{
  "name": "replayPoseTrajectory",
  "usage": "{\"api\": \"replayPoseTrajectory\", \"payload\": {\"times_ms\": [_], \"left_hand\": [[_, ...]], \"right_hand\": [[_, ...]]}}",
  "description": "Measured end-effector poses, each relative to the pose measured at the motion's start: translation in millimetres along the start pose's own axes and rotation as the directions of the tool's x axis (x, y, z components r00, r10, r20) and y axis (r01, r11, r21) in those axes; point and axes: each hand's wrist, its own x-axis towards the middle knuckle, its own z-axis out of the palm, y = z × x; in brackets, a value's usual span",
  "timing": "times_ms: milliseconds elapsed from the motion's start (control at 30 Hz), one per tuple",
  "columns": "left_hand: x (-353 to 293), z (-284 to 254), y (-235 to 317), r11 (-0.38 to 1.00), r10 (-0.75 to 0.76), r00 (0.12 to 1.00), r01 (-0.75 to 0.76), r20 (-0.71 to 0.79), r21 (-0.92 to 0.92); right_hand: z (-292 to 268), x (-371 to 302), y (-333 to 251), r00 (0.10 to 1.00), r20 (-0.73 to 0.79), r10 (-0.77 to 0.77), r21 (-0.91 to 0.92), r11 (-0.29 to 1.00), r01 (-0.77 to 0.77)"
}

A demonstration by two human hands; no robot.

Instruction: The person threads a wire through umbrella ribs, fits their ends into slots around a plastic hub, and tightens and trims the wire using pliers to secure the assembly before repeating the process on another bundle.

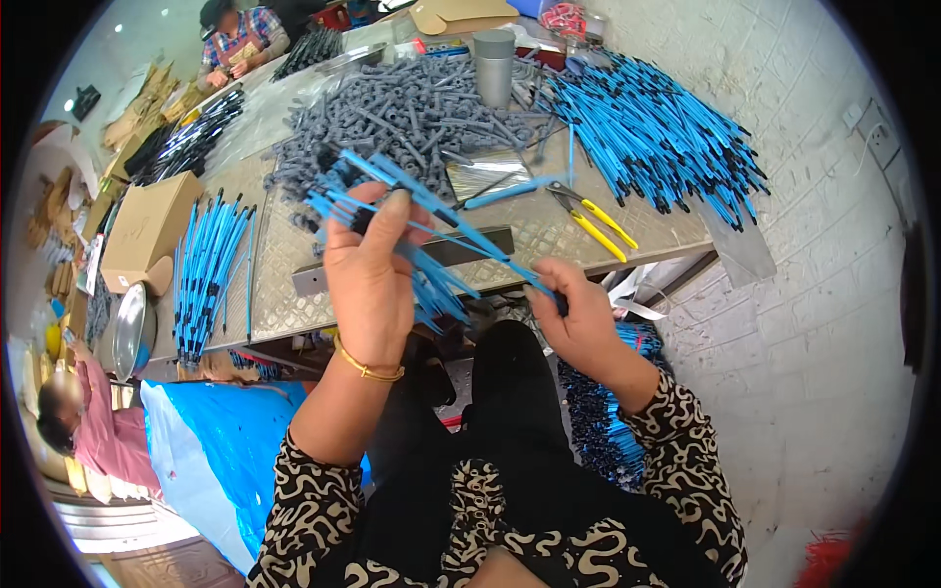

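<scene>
My left hand (371,269) is closed around a loose bunch of thin blue rods with black fittings (428,284). Its thumb presses on top, and the rods stick out on both sides of the fist. Between my two hands runs a blue rod (482,240), slanting down to the right. My right hand (576,318) pinches its lower end between thumb and fingers, so the very tip is hidden. The bunch is held over the table's front edge, above a dark metal bar (309,282).
Grey plastic pieces (392,113) are heaped mid-table beside a grey cylinder (494,73). Blue rods (667,137) lie piled at right, others (208,265) at left by a cardboard box (152,230). Yellow-handled pliers (598,223) lie near the edge. Two people (240,44) are at left.
</scene>
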Motion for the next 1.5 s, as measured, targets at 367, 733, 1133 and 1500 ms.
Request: {"api": "replayPoseTrajectory", "payload": {"times_ms": [367,733,1133,1500], "left_hand": [[-32.7,12.2,36.1,0.942,-0.288,0.958,0.283,0.001,-0.181],[-29.0,-28.9,39.6,0.821,-0.402,0.729,0.555,0.554,-0.135],[-12.0,0.6,20.4,0.966,-0.249,0.96,0.255,0.125,-0.033],[5.1,-16.0,7.6,0.996,-0.008,0.995,0.0,-0.095,-0.085]], "right_hand": [[-55.4,92.6,108.4,0.946,0.07,0.316,-0.399,0.878,-0.264],[-87.8,150.8,224.7,0.92,-0.126,0.371,-0.786,0.528,-0.321],[-62.4,86.5,75.5,0.994,-0.086,0.062,-0.299,0.95,-0.085],[-5.1,2.6,11.0,0.983,0.182,0.016,0.157,0.987,-0.045]]}}
